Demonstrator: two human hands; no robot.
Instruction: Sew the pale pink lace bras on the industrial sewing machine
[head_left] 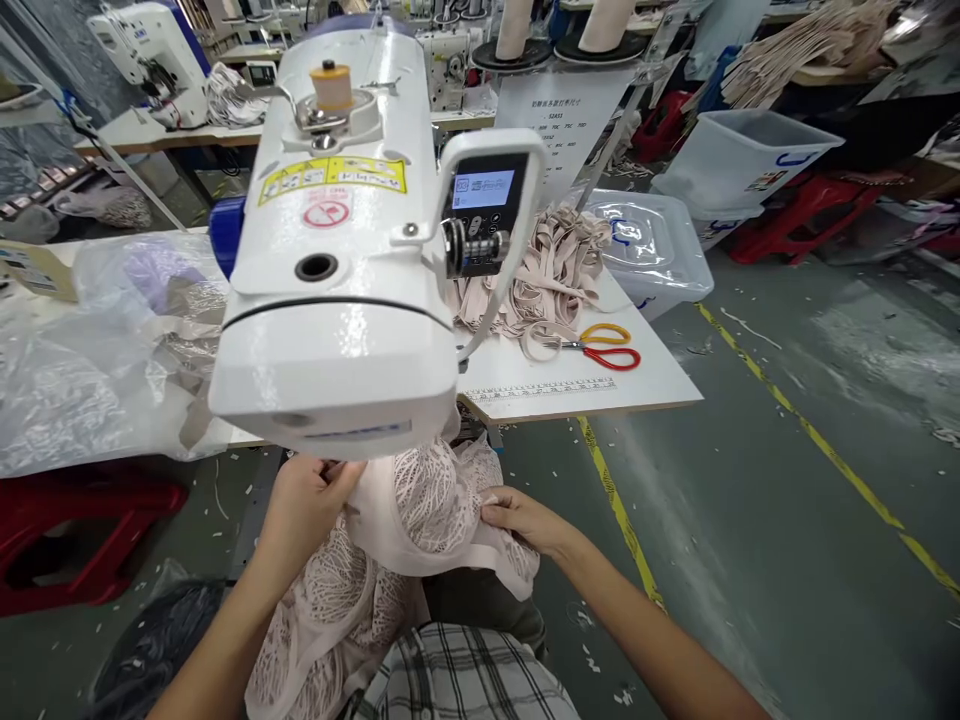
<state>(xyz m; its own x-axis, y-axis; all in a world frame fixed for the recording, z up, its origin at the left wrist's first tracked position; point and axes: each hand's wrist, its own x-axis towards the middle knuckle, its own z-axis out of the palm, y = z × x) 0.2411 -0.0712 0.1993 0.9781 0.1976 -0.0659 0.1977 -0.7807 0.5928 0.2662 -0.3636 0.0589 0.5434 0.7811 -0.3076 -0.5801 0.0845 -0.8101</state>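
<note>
A pale pink lace bra (435,500) hangs in front of a white sewing machine (337,340), its upper part hidden beneath the machine head. My left hand (307,505) pinches the bra's left edge, close under the machine. On the other side, my right hand (525,520) is closed on the lace at the cup's right edge, thumb against fingers. More lace pieces of the same colour (322,620) drape over my lap below the left hand. The needle area cannot be seen.
On the table's right part (570,395) lie scissors (607,350) with one yellow and one red handle, a printed ruler strip (540,390) and a heap of beige straps (555,270). Plastic sheeting (97,370) covers the left side. Red stool (90,530) stands lower left; clear bins (652,245) stand right.
</note>
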